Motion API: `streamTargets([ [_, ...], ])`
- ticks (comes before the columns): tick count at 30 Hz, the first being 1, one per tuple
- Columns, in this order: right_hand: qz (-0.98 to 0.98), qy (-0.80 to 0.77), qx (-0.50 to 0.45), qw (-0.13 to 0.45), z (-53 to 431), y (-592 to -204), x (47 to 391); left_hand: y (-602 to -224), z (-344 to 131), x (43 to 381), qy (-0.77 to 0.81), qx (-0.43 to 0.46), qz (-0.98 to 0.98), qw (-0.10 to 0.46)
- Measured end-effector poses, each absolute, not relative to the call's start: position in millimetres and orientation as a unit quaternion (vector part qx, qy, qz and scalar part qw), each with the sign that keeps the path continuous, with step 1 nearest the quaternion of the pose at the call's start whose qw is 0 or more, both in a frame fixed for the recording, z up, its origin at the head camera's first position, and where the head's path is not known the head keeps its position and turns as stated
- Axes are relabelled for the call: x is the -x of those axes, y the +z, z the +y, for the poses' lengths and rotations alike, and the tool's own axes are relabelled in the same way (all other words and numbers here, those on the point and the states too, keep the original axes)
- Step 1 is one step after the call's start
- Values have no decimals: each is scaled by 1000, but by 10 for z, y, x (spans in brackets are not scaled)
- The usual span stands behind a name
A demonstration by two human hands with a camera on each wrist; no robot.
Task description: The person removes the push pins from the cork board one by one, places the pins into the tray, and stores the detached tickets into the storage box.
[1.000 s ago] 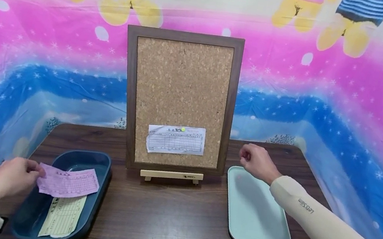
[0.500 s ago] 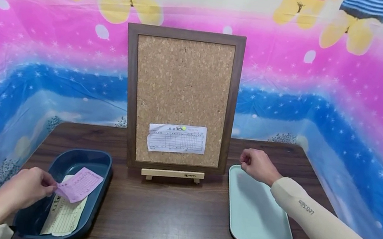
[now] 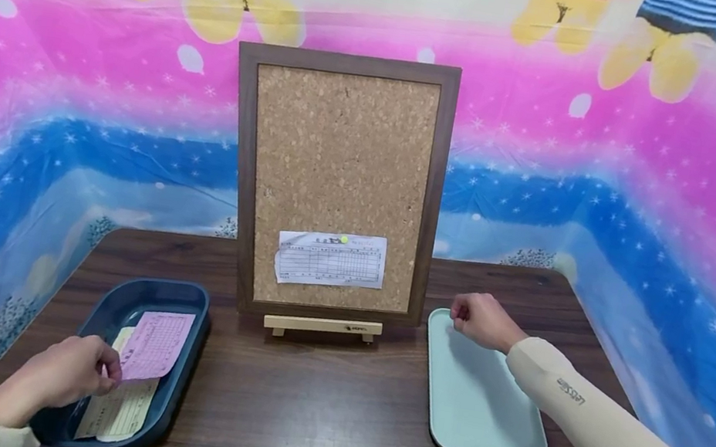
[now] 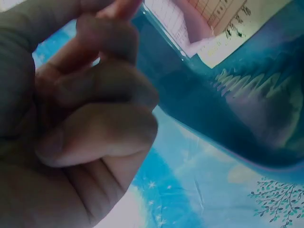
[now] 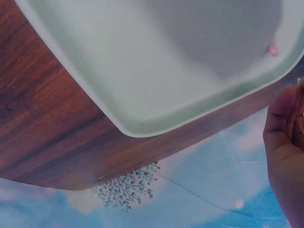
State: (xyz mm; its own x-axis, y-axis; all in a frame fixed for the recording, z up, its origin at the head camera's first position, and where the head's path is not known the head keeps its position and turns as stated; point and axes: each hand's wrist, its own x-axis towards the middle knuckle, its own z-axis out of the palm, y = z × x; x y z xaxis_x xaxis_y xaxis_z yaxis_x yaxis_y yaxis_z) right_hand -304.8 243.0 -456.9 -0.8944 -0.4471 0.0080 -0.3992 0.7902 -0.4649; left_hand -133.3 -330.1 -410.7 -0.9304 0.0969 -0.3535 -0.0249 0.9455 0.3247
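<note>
My left hand [image 3: 73,370] pinches the near left corner of a pink printed form [image 3: 162,339] between thumb and fingers. Under the pink form, pale yellow forms [image 3: 130,406] lie in a dark blue tray [image 3: 188,376]. The left wrist view shows curled fingers [image 4: 109,133], their tips cut off at the top. On the other side, my right hand [image 3: 486,322] hovers with curled fingers over the far end of a pale green tray [image 3: 488,424]. A small pink object [image 5: 273,50] lies in that tray's corner. A tiny pale spot shows at the right fingertips; I cannot tell whether they hold something.
Between the trays stands a framed corkboard [image 3: 340,158] on a light wooden stand [image 3: 322,324]. A white form [image 3: 330,266] is fixed low on it by a yellow-green push pin [image 3: 344,240]. Printed cloth [image 3: 525,101] hangs around the dark wooden table [image 3: 301,402].
My left hand has moved right and nearer me, turning the pink form from lying crosswise to slanting over the yellow ones. The right hand has sunk slightly toward the green tray.
</note>
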Motion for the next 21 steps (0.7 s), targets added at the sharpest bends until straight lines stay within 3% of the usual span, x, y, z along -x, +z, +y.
streamTargets([
  [21, 939, -241, 237, 54, 2466, -4772, 3048, -4171, -3284, 1373, 152, -21, 960, 233],
])
